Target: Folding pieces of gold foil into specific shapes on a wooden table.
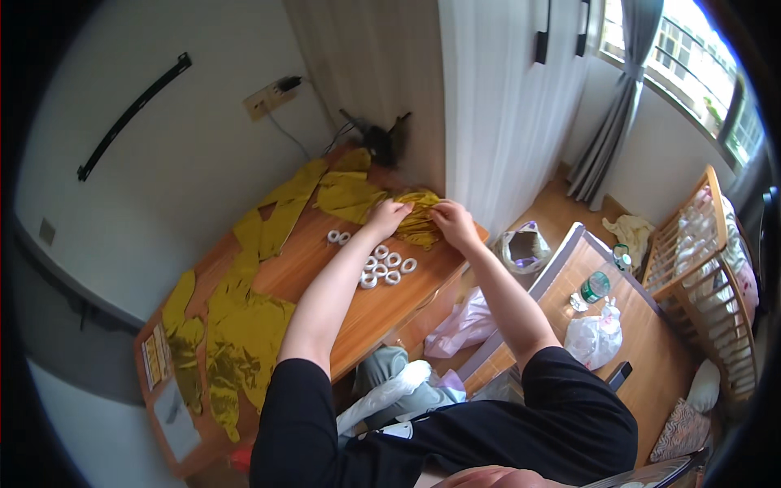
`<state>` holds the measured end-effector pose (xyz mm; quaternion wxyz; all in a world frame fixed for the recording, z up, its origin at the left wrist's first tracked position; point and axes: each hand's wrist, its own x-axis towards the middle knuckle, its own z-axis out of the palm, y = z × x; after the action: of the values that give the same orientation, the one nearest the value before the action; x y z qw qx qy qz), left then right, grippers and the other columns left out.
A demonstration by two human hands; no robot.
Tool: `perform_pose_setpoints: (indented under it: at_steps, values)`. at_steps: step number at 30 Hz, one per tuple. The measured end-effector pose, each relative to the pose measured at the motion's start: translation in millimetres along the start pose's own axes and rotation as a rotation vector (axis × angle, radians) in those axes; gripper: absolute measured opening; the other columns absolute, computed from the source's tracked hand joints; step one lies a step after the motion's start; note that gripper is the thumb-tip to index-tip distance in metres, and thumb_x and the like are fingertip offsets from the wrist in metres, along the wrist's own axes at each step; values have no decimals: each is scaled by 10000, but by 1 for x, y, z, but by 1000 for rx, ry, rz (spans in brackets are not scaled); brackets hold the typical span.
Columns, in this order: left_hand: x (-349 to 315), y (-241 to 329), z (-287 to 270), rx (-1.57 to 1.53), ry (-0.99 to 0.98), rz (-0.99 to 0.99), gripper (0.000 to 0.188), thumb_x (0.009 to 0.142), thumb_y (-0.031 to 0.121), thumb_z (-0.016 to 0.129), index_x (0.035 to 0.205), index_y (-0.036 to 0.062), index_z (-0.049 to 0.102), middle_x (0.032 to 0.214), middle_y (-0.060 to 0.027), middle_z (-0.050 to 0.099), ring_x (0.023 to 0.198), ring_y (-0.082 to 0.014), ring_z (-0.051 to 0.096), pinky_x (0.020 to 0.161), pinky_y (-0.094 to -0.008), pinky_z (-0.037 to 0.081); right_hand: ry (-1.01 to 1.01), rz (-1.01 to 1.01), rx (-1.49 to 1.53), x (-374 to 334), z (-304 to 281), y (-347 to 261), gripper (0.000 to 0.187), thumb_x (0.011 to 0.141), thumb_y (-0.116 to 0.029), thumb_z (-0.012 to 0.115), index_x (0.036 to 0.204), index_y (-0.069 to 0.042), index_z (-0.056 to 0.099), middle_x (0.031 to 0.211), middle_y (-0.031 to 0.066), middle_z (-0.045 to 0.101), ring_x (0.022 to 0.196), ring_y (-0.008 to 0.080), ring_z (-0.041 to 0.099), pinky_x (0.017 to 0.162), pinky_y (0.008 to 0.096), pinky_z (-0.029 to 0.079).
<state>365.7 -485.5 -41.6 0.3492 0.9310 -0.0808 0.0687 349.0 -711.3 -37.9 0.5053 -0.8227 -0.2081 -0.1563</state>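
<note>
Both my arms reach out over the wooden table (313,281) to its far right end. Between the hands lies a bunched, wrinkled piece of shiny gold sheet (419,224). My left hand (390,218) pinches its left side with curled fingers. My right hand (452,224) grips its upper right edge. Just nearer than the hands, several white rings (381,252), like small rolls, lie in a loose group. More flat gold sheet pieces (244,325), some with narrow ends, spread along the left and back of the table. Whether they are foil or fabric I cannot tell.
A black device with cables (381,145) stands at the back against a tall pale wardrobe (504,106). To the right are a plastic-lined bin (523,246), a lower table (651,350) bearing a white plastic bag (594,340), and a wooden crib (704,276).
</note>
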Motion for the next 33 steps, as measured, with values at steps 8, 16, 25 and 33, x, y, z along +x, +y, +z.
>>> perform_pose_setpoints:
  at_steps: [8, 16, 25, 33]
  values:
    - [-17, -4, -17, -96, 144, 299, 272, 861, 389, 809, 982, 145, 823, 1120, -106, 740, 1023, -273, 700, 890, -378, 530, -88, 24, 70, 0, 6, -9, 243, 872, -174, 777, 954, 50, 734, 993, 152, 704, 898, 274, 692, 820, 348, 537]
    - [-11, 23, -19, -237, 44, -16, 290, 823, 393, 860, 891, 114, 819, 810, -17, 763, 723, -119, 670, 714, -309, 527, 119, -83, 91, -1, 5, 2, 236, 801, -201, 834, 979, -57, 776, 1271, 141, 658, 1179, 347, 606, 1009, 410, 505]
    - [-4, 0, -17, -295, 102, -27, 343, 854, 450, 818, 892, 108, 810, 812, -31, 755, 736, -139, 673, 707, -330, 517, 94, 27, -85, -1, 12, -2, 262, 853, -322, 802, 953, -80, 806, 1334, 142, 642, 1271, 366, 524, 1077, 436, 451]
    - [-15, 13, -26, -112, 156, 152, 420, 898, 455, 752, 1124, 101, 753, 1092, -114, 727, 948, -301, 699, 803, -359, 529, 48, 0, -227, -7, 11, -11, 216, 816, -283, 807, 935, -102, 813, 1315, 131, 658, 1252, 357, 535, 1056, 438, 474]
